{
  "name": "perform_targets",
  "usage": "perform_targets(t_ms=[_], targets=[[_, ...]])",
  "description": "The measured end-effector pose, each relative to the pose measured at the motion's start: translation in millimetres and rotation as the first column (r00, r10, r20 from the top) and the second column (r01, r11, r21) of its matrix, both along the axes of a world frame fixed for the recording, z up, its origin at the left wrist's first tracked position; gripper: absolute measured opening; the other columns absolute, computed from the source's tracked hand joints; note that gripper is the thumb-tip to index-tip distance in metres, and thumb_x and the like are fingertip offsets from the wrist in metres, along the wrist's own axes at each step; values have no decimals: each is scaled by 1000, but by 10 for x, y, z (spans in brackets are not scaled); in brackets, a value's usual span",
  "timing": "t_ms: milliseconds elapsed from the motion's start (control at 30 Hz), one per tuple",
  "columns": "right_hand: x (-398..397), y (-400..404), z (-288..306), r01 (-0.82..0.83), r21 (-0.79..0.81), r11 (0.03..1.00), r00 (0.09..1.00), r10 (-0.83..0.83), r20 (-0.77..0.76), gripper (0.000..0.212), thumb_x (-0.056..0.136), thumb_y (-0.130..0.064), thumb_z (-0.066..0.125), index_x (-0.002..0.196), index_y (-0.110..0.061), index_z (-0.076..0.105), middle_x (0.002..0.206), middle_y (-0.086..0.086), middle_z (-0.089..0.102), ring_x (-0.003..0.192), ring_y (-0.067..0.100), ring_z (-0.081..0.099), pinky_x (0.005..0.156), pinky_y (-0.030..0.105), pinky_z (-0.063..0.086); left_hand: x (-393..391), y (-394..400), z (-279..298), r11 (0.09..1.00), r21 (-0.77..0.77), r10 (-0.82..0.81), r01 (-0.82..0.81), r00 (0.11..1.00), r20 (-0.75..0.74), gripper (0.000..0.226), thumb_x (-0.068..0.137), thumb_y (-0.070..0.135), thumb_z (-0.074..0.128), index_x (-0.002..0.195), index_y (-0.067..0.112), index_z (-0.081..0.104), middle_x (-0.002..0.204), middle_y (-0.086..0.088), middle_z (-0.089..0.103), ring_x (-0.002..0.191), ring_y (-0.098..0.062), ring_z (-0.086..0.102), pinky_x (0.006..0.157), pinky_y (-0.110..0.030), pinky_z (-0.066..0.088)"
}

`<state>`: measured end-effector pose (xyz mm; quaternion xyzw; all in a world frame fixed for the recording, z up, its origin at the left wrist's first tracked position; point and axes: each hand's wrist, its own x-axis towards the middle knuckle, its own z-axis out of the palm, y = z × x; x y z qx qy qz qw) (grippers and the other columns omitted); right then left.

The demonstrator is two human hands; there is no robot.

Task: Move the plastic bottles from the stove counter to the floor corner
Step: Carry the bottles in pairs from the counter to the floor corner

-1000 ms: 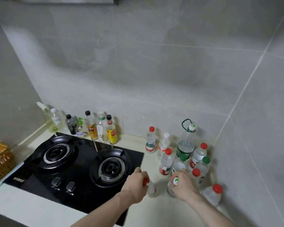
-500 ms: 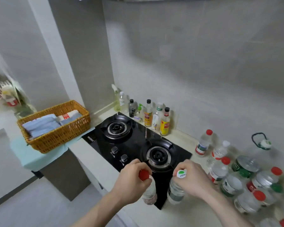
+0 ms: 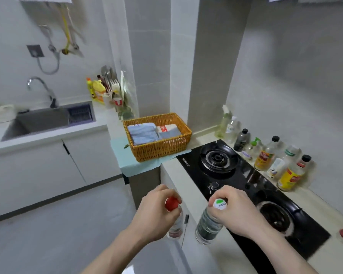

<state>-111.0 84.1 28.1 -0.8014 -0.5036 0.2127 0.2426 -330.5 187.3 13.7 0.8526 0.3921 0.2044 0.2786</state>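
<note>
Black stove (image 3: 246, 184) is sitting on the desk (image 3: 188, 186); both bottles are hanging just off its front edge. Left hand (image 3: 156, 214) is clamping the red-capped bottle (image 3: 175, 224), right hand (image 3: 236, 212) the white-capped bottle (image 3: 207, 226), both by the neck. Such high grips are risking swinging, slipping bottles.

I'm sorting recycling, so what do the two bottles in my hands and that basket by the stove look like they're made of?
Red-capped bottle: looks like clear thin plastic; see-through wall, opaque red cap.
White-capped bottle: probably clear plastic too; transparent ribbed wall, glossy white cap with a green mark.
Basket: woven wicker or rattan by its look; tan matte strands in a visible weave.
</note>
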Motion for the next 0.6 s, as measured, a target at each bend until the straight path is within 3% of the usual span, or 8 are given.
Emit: perform_targets(t_ms=[133, 233, 433, 600], targets=[[-517, 580, -4, -109, 3, 994, 994, 109, -2, 6, 71, -34, 71, 76, -38, 72, 94, -17, 64, 87, 3, 63, 75, 33, 59, -613, 358, -30, 995, -4, 100, -100, 995, -10, 11, 83, 36, 67, 94, 38, 66, 93, 19, 54, 87, -2, 55, 74, -25, 53], [-883, 962, 2, -204, 3, 979, 979, 204, -2, 1, 75, -35, 73, 76, -35, 72, 94, -15, 62, 85, 5, 62, 65, 28, 58, -1037, 552, -61, 983, -10, 185, -186, 982, -24, 9, 82, 34, 67, 91, 38, 65, 94, 19, 55, 88, -4, 57, 76, -27, 55], [-1433, 1687, 10, -370, 10, 929, 929, 370, 4, 2, 75, -36, 73, 76, -36, 72, 92, -18, 63, 87, 1, 60, 72, 20, 50, -1663, 925, -80, 931, -18, 364, -365, 930, -44, 10, 82, 31, 68, 89, 38, 65, 94, 20, 56, 83, -5, 56, 67, -11, 39], [-1798, 2353, -73, -501, -29, 865, 865, 502, 12, 4, 73, -35, 70, 77, -35, 72, 91, -17, 66, 86, 2, 62, 73, 23, 54, -2078, 1287, -145, 859, -52, 506, -509, 861, -55, 10, 80, 33, 67, 86, 40, 63, 94, 19, 57, 79, -6, 58, 68, -19, 46]])
